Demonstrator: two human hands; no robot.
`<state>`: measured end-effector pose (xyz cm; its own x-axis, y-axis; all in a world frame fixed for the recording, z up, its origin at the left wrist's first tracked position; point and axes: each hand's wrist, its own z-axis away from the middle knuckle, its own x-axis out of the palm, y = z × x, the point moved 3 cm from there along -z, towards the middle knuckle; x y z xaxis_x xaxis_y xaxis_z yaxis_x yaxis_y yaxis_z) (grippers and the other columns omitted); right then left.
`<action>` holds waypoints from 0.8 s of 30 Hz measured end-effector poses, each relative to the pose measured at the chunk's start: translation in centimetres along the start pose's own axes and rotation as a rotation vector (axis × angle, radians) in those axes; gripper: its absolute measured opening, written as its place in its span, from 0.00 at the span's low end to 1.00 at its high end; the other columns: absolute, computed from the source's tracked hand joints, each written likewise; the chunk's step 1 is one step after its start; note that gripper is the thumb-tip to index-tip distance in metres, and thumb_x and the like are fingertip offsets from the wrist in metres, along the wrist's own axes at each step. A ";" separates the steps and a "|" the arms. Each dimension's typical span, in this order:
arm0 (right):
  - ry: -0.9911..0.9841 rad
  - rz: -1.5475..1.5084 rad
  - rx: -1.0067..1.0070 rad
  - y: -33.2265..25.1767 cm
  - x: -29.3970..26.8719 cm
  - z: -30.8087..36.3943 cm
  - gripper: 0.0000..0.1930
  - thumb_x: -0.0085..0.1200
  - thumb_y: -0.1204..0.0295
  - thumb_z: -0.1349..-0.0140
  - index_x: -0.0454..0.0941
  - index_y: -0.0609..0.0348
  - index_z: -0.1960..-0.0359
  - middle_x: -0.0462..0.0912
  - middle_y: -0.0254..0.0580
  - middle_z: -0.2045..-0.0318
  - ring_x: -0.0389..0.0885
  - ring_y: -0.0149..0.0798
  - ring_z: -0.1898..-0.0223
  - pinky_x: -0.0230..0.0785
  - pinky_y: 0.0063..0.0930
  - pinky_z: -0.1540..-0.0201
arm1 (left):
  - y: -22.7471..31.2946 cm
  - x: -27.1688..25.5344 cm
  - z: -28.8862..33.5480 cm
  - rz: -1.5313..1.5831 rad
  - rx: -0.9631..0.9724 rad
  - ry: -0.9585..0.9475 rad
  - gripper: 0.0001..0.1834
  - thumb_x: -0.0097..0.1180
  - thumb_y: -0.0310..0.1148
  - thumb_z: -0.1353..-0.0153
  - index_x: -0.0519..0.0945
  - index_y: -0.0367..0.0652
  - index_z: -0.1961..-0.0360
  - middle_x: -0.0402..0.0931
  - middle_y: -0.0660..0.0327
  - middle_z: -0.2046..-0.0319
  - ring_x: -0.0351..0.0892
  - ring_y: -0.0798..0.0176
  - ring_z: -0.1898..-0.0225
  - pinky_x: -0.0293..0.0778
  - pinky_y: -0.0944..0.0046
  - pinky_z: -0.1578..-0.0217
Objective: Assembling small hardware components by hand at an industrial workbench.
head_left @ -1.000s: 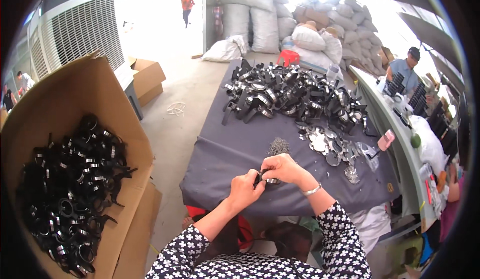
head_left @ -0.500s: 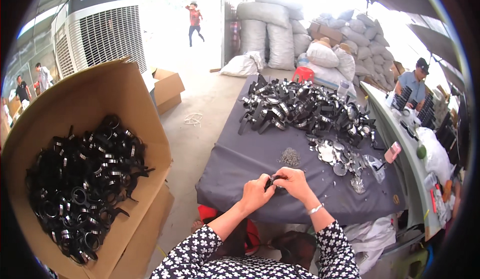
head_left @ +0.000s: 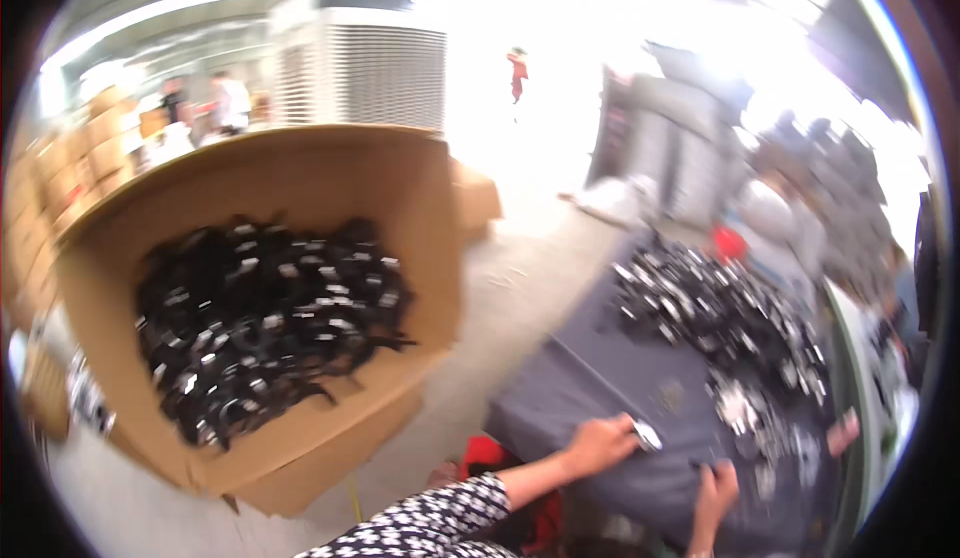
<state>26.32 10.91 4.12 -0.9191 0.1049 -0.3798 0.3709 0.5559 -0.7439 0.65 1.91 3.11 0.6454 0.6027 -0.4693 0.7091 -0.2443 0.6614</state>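
Note:
Over the near part of the cloth-covered table (head_left: 560,383), my left hand (head_left: 600,446) holds a round, silver-faced piece (head_left: 648,436) that looks like a wristwatch; motion smears its detail. My right hand (head_left: 716,488) is closed to the right of it, lower in view, with a small dark thing (head_left: 697,466) at its fingertips, too blurred to name. Beyond the hands lies a heap of black-and-silver strapped pieces (head_left: 730,303). A patch of loose silver discs (head_left: 742,410) sits nearer, beside a small pile of tiny grey parts (head_left: 670,395).
Left of the table stands a large open cardboard box (head_left: 330,458), holding a mass of black strapped pieces (head_left: 270,308). Behind it are an air cooler (head_left: 385,78) and a smaller box (head_left: 478,203). White sacks (head_left: 690,158) and a red stool (head_left: 730,244) are at the back.
The view has swung left, bringing the cardboard box toward the middle. My hands, together before around a dark piece, are now apart; a silver face shows in the left.

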 end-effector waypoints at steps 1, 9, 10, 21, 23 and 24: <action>0.067 0.025 -0.153 3.9 -1.4 0.2 0.06 0.55 0.80 0.46 0.70 0.64 0.77 0.67 0.32 0.81 0.63 0.26 0.79 0.58 0.23 0.77 | -0.4 1.4 -0.3 0.004 -0.002 -0.037 0.12 0.56 0.40 0.42 0.74 0.43 0.65 0.77 0.49 0.72 0.78 0.42 0.69 0.72 0.48 0.70; -0.058 0.097 0.094 -1.9 -1.3 2.2 0.11 0.57 0.70 0.42 0.78 0.68 0.65 0.82 0.52 0.67 0.79 0.47 0.65 0.69 0.36 0.57 | -0.9 -0.7 1.7 -0.022 -0.041 -0.037 0.13 0.54 0.38 0.41 0.70 0.43 0.60 0.78 0.47 0.74 0.77 0.41 0.70 0.72 0.46 0.70; -0.060 0.087 0.125 -1.6 -1.7 1.9 0.11 0.57 0.70 0.42 0.78 0.68 0.64 0.82 0.52 0.66 0.79 0.47 0.65 0.69 0.36 0.56 | -0.6 -0.5 1.6 -0.011 -0.029 -0.024 0.13 0.54 0.38 0.41 0.71 0.43 0.59 0.77 0.47 0.75 0.77 0.40 0.71 0.71 0.45 0.71; -0.015 -0.053 0.143 4.1 0.3 0.7 0.05 0.54 0.76 0.42 0.73 0.65 0.71 0.74 0.40 0.76 0.70 0.32 0.76 0.63 0.26 0.71 | -1.2 -0.4 0.7 -0.009 -0.020 -0.006 0.13 0.56 0.39 0.42 0.71 0.45 0.62 0.77 0.50 0.76 0.78 0.43 0.71 0.72 0.47 0.71; 0.036 -0.149 0.172 6.2 -0.2 0.1 0.07 0.52 0.80 0.44 0.68 0.62 0.77 0.68 0.32 0.82 0.63 0.24 0.84 0.57 0.20 0.83 | -1.3 0.1 0.3 -0.010 -0.010 -0.021 0.12 0.56 0.39 0.42 0.71 0.45 0.62 0.77 0.50 0.76 0.78 0.44 0.71 0.72 0.47 0.72; -0.017 -0.217 0.230 6.5 0.0 -0.4 0.07 0.51 0.80 0.43 0.67 0.61 0.77 0.68 0.32 0.83 0.63 0.24 0.85 0.57 0.19 0.86 | -1.5 0.2 0.3 -0.024 -0.009 -0.011 0.12 0.56 0.39 0.42 0.71 0.45 0.63 0.77 0.50 0.77 0.78 0.44 0.72 0.71 0.47 0.72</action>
<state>28.72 14.91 -0.48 -0.9783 -0.0109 -0.2070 0.1890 0.3626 -0.9126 -0.21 2.17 1.88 0.6311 0.6002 -0.4914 0.7219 -0.2225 0.6553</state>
